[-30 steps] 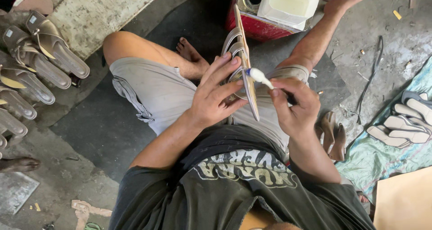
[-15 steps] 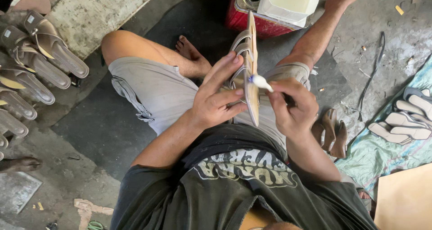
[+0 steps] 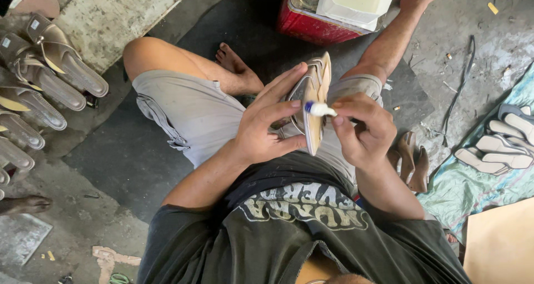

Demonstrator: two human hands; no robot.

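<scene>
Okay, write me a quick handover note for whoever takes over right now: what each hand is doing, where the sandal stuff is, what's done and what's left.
Left hand: holds a tan sandal on edge over the lap, fingers spread along its side.
Right hand: grips a small white-tipped applicator, tip against the sandal's edge.
Things: red tin with a white container on it, ahead by the feet. Row of finished-looking brown sandals on the left floor. Pale soles stacked on the teal cloth to the right; a brown pair lies beside the right thigh.
Done: cannot tell how much of the edge is coated.
Left: probably the rest of this edge, then the pieces on the right.
</scene>
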